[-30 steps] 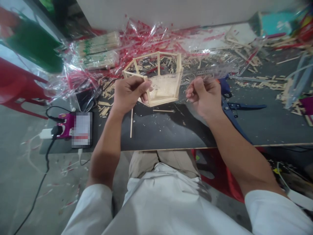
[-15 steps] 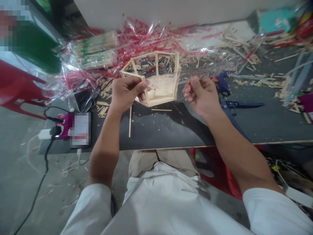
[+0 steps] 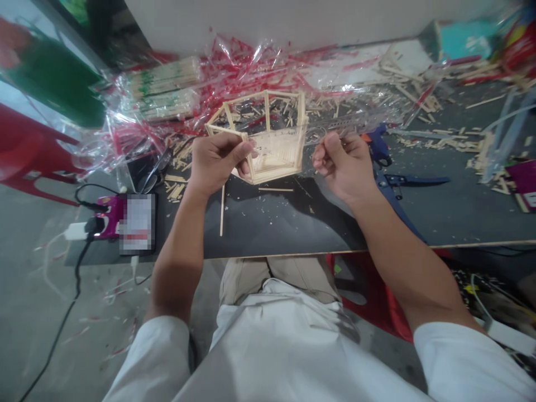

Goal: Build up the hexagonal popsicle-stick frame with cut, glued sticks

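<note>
A small open frame built of thin wooden sticks (image 3: 274,145), with a slatted floor and upright posts, is held just above the dark board (image 3: 293,218). My left hand (image 3: 218,162) grips its left corner post with thumb and fingers closed. A long thin stick (image 3: 221,209) hangs down below that hand. My right hand (image 3: 345,164) is curled into a loose fist just right of the frame, with fingertips pinched together; what they hold, if anything, is too small to make out.
Crumpled clear and red plastic wrap (image 3: 259,67) and bundles of sticks (image 3: 167,92) lie behind the frame. Stick offcuts (image 3: 422,97) litter the board. Blue-handled cutters (image 3: 402,181) lie to the right. A pink device with cables (image 3: 111,218) sits at the left edge.
Both hands and the frame hold almost the same pose; the whole scene only shifts slightly in view as the head moves.
</note>
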A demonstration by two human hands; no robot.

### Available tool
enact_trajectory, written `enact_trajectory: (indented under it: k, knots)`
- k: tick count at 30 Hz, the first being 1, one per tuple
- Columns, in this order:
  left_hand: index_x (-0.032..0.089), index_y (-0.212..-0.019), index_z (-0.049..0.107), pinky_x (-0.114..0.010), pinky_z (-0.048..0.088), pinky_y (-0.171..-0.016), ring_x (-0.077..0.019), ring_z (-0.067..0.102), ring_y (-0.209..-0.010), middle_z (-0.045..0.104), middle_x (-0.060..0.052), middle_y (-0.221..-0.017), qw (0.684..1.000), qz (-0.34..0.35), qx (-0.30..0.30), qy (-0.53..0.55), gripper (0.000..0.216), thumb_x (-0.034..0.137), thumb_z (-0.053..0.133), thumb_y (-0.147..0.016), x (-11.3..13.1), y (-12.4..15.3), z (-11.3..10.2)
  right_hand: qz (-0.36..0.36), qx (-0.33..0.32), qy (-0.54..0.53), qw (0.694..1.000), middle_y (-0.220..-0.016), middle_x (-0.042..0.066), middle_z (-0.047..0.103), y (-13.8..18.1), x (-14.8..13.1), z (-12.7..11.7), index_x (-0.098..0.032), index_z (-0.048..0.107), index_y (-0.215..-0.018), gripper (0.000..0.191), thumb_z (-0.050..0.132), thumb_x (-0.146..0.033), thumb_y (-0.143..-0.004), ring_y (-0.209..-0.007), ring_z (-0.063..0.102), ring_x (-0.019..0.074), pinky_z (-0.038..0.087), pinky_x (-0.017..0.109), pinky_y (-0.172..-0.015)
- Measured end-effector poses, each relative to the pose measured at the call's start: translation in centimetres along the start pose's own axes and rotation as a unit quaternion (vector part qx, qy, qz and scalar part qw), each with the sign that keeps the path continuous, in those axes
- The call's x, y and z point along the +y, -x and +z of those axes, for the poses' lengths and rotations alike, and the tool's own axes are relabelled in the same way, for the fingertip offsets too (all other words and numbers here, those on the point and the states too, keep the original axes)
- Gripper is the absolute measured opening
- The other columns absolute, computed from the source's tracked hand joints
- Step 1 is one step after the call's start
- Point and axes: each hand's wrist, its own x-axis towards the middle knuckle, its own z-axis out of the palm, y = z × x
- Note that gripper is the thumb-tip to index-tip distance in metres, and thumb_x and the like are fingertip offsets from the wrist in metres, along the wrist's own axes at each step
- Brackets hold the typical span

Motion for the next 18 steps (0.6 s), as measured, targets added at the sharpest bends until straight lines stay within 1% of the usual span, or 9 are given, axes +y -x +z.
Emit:
enact_trajectory:
  k: [6, 10, 15, 18]
  knots:
    - [0.019, -0.075, 0.074, -0.021, 0.055, -0.046, -0.0087, 0.061, -0.043, 0.067, 0.001, -0.057, 1.000, 0.010, -0.005, -0.010, 0.037, 0.053, 0.078, -0.089, 0.16, 0.02, 0.01, -0.006, -0.012, 0.015, 1.000, -0.062, -0.002, 0.057, -0.06, 0.16, -0.29, -0.025, 0.060, -0.070, 0.049, 0.083, -0.068, -0.076, -0.053, 0.050, 0.0102, 0.032, 0.027, -0.043]
    - [0.019, -0.074, 0.073, -0.021, 0.056, -0.047, -0.0093, 0.062, -0.044, 0.067, 0.001, -0.056, 1.000, 0.012, -0.002, -0.021, 0.036, 0.051, 0.078, -0.089, 0.43, 0.04, 0.02, 0.000, -0.004, 0.016, 1.000, -0.062, -0.003, 0.058, -0.14, 0.29, -0.35, -0.025, 0.059, -0.074, 0.049, 0.084, -0.068, -0.075, -0.053, 0.052, 0.0100, 0.033, 0.025, -0.043]
    - [0.018, -0.073, 0.074, -0.020, 0.055, -0.047, -0.0086, 0.062, -0.043, 0.067, 0.002, -0.055, 1.000, 0.023, 0.002, -0.016, 0.035, 0.048, 0.078, -0.090, 0.40, -0.02, -0.04, 0.007, -0.009, 0.008, 1.000, -0.062, -0.007, 0.056, -0.21, 0.34, -0.41, -0.025, 0.057, -0.080, 0.051, 0.084, -0.067, -0.075, -0.052, 0.053, 0.0077, 0.038, 0.021, -0.043]
    - [0.020, -0.070, 0.074, -0.019, 0.054, -0.047, -0.0081, 0.061, -0.042, 0.068, 0.002, -0.055, 1.000, 0.014, 0.005, -0.007, 0.035, 0.048, 0.080, -0.088, 0.34, -0.11, -0.04, 0.017, -0.012, 0.015, 1.000, -0.063, -0.007, 0.055, -0.24, 0.26, -0.51, -0.025, 0.055, -0.082, 0.051, 0.082, -0.068, -0.077, -0.053, 0.055, 0.0075, 0.038, 0.020, -0.042]
